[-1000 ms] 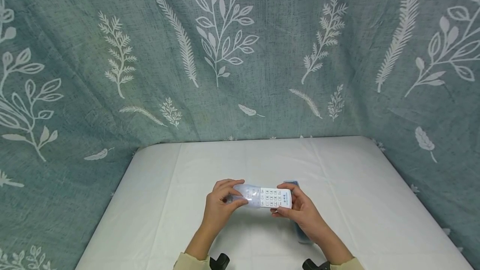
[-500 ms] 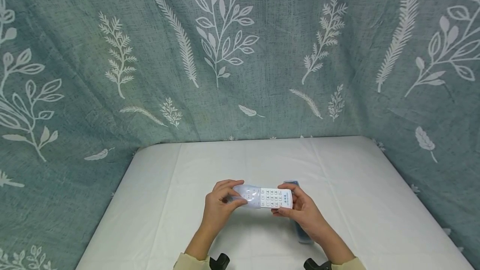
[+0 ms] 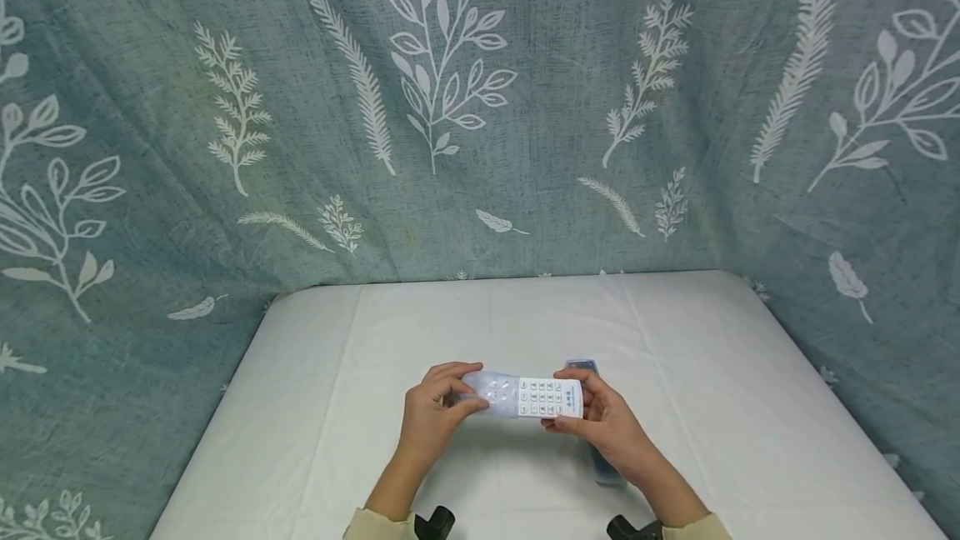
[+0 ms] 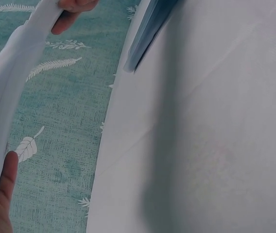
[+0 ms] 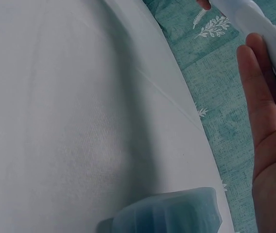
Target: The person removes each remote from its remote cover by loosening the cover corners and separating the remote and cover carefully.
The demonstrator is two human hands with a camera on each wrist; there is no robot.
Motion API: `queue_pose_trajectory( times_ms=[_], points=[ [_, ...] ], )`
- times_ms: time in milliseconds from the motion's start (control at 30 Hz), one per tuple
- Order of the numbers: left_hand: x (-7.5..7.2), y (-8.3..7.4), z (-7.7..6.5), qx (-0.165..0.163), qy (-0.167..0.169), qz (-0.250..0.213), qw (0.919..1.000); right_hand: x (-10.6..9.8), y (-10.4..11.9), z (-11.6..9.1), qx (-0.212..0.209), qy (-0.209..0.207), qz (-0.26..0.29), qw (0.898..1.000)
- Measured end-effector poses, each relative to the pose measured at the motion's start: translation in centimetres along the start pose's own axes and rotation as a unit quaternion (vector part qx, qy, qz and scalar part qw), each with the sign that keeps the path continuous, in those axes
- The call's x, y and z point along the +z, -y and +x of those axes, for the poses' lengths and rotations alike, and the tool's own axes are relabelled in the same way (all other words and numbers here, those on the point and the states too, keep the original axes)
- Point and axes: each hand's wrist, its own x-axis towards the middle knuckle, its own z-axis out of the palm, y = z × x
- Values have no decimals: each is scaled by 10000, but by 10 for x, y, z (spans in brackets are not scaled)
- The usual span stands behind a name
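Observation:
A white remote control [image 3: 550, 397] with rows of small keys is held level above the table. A translucent plastic sleeve [image 3: 501, 395] covers its left part, while the keypad part is bare. My left hand [image 3: 433, 415] pinches the sleeved left end between thumb and fingers. At the bare right end, my right hand [image 3: 611, 430] grips the remote, thumb on the near edge and fingers at the far edge and beneath. Under the right hand lies a long blue object [image 3: 604, 470] in a clear-looking cover, its middle hidden by the hand; the right wrist view shows its end [image 5: 177, 213].
A white-covered table [image 3: 375, 340] lies beneath both hands. Behind and at the sides hangs a green-blue curtain [image 3: 540, 215] with white leaf prints. Dark wrist mounts [image 3: 435, 522] show near both cuffs.
My left hand has shifted slightly left with the sleeve, and a little more of the sleeve shows by its fingers. The right hand and the blue object are nearly still.

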Motion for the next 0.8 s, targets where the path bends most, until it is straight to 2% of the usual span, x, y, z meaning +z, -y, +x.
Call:
queue_pose_trajectory(
  times_ms=[233,567,800],
  points=[
    [-1,-1,1,65,1,46,10000,-2,1,0,-32,11,18,10000],
    [-2,1,2,-362,-20,-51,9993,-4,2,-2,-122,145,7,9998],
    [-1,0,1,-381,-118,-3,9992,-6,2,-3,-123,220,51,9997]
  ],
)
